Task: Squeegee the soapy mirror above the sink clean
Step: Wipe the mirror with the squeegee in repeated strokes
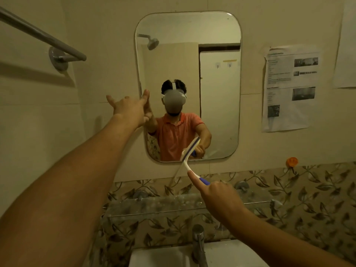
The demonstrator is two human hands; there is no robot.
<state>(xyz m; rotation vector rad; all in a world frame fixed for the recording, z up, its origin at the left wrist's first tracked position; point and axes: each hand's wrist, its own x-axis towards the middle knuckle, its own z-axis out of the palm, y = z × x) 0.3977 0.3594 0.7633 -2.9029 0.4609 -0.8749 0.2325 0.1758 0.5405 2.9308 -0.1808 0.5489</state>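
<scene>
- At the mirror's (192, 74) lower edge, above the sink (163, 257), the squeegee (189, 151) blade rests tilted against the glass near the bottom centre, its white neck running down to a blue grip.
- Your right hand (217, 195) is clenched around that blue grip, forefinger laid along the neck; your left hand (131, 108) is spread flat, grasping nothing, fingertips touching the mirror's left rim.
- Most of the glass reads clear; whether a thin soap film remains cannot be told, though faint streaks seem to linger at the bottom right corner.
- Judged from this, the stroke is ending at the bottom: level the blade before the next pull, since a tilted edge likely leaves a wet line.
- Overlap each pass with the cleared strip beside it, and carry the blade right off the rim, not stopping short.
- Mind the rounded corners, where a straight blade probably misses a wedge; angle into them.
- Room is tight below: a glass shelf (173, 207) sits just under the mirror, with the tap (198, 241) beneath your right wrist.
- To the right, a taped paper notice (289, 89) hangs near the frame; runoff flicked sideways could wet it.
- To the left, a towel rail (42, 35) stands well apart, and the wall there is open for your elbow.
</scene>
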